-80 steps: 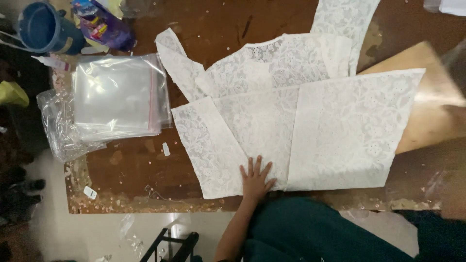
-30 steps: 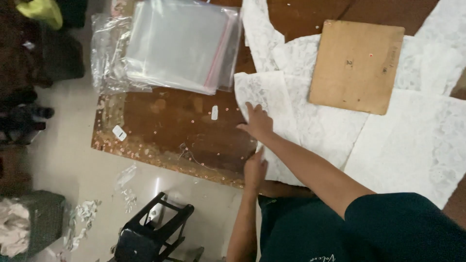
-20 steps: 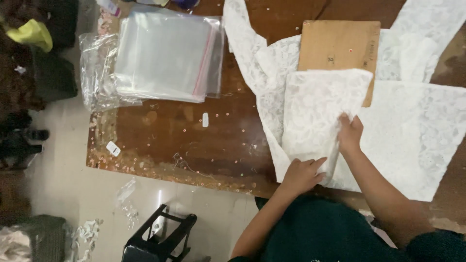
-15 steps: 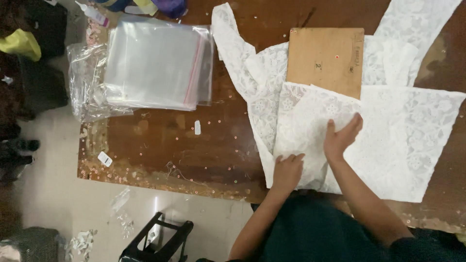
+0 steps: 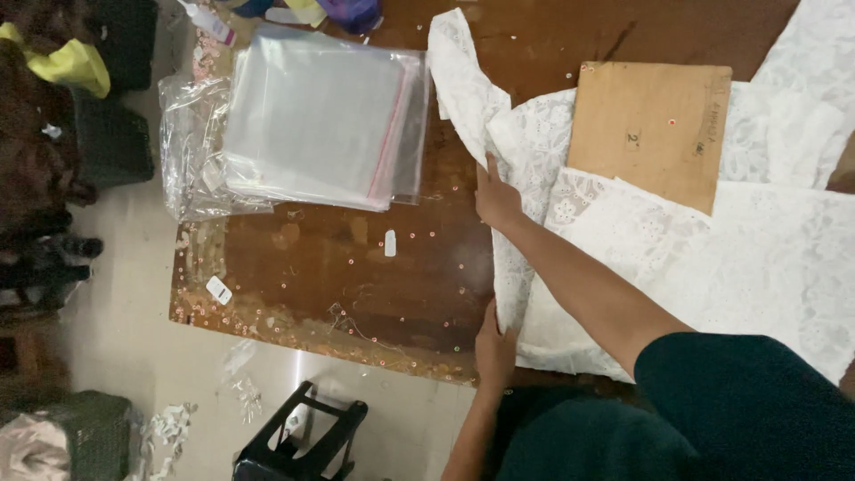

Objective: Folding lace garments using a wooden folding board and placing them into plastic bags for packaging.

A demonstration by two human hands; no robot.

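Both hands have left the middle of the folded cloth since half a second ago and now sit on its left edge. On the wooden table (image 5: 356,267), the right hand (image 5: 495,196) lies flat on the white lace cloth (image 5: 641,258), fingers together and pointing up along the fold, while the left hand (image 5: 494,343) presses the cloth's lower left corner at the table's near edge, fingers close together on the lace. Cloth spreads rightward from both hands, with a brown cardboard sheet (image 5: 650,125) lying on it above the right forearm. Left of the cloth, a stack of clear plastic bags (image 5: 312,125) with a thin red strip along one side rests on the table. Two small white oblong labels (image 5: 389,242) lie on the bare wood below the bags.
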